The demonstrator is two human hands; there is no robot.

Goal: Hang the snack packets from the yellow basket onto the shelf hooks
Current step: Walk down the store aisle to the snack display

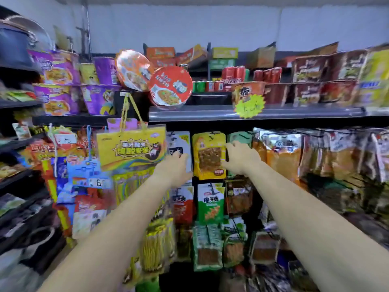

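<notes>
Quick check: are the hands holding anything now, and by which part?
The right hand pinches the yellow packet by its right edge. The left hand lies against the white packet beside it; whether it grips cannot be told.

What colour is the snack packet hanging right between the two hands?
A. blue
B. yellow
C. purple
B: the packet hanging on the shelf between the left hand and the right hand is yellow, with a brownish window in its middle.
</notes>
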